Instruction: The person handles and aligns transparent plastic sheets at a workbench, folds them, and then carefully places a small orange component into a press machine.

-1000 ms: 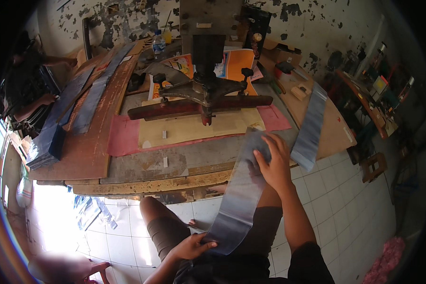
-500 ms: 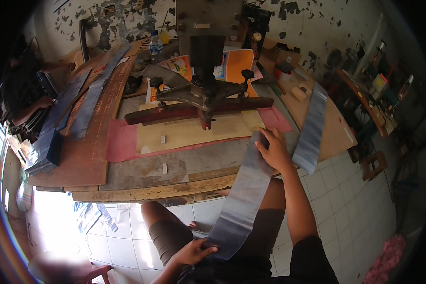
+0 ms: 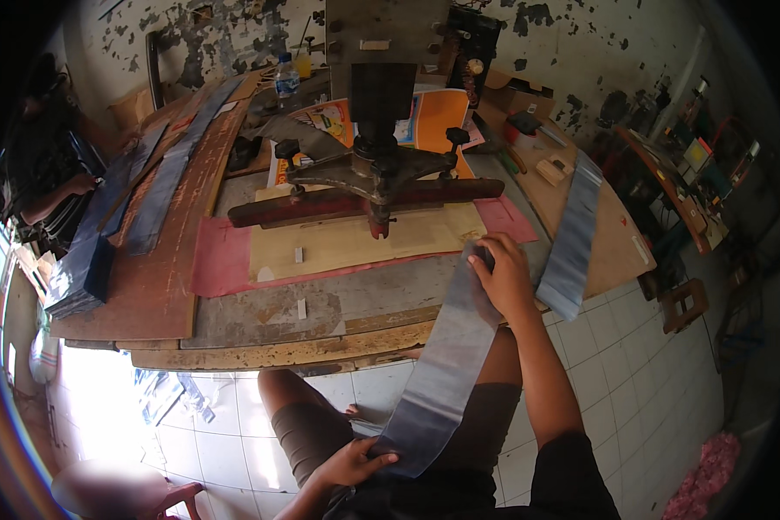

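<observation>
A long grey-blue sheet strip (image 3: pixel 438 373) slants across my lap, from the table's front edge down toward my body. My right hand (image 3: pixel 504 276) grips its far end, thumb on top. Its near end is pinched in my left hand (image 3: pixel 358 461). Just beyond my right hand lies a pale yellow sheet (image 3: pixel 347 247) on a larger pink sheet (image 3: pixel 221 260). Above these hangs a press head with a long dark red bar (image 3: pixel 321 206). I cannot tell whether the strip is one layer or more.
A similar strip (image 3: pixel 572 234) lies on the right board. Stacked strips (image 3: pixel 82 273) and longer ones lie on the brown board (image 3: pixel 160 303) at left, where another person (image 3: pixel 52 165) works. A water bottle (image 3: pixel 286 76) stands behind. A red stool (image 3: pixel 178 498) is at lower left.
Almost nothing differs. The strip and both my hands keep nearly the same place. The other person's far hand has drawn back slightly.
</observation>
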Motion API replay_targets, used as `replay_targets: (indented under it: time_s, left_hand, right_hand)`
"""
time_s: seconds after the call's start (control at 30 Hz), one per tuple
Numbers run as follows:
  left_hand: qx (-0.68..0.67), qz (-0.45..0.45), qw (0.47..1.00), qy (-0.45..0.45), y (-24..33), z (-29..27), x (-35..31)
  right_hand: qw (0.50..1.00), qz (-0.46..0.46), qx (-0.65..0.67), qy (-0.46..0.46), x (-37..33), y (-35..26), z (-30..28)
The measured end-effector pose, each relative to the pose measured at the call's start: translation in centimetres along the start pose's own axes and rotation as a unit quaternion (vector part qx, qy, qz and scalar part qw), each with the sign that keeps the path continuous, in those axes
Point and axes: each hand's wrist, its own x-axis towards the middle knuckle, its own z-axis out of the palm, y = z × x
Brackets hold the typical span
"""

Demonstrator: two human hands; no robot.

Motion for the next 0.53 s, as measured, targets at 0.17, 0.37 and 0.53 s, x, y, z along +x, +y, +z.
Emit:
replay_targets:
  time_s: [0.17,0.37,0.53]
  left_hand:
    - [-0.004,0.048,0.999,0.018,0.7,0.1,0.0]
    - [0.032,0.044,0.999,-0.006,2.0,-0.9,-1.6]
    - [0.033,0.267,0.963,0.004,6.0,-1.9,-4.1]
  right_hand:
    - [0.999,-0.017,-0.019,0.038,0.0,0.3,0.3]
    - [0.995,-0.07,-0.06,0.049,-1.2,-0.2,-0.7]
    - [0.998,-0.035,-0.001,-0.051,-9.0,-4.7,-3.4]
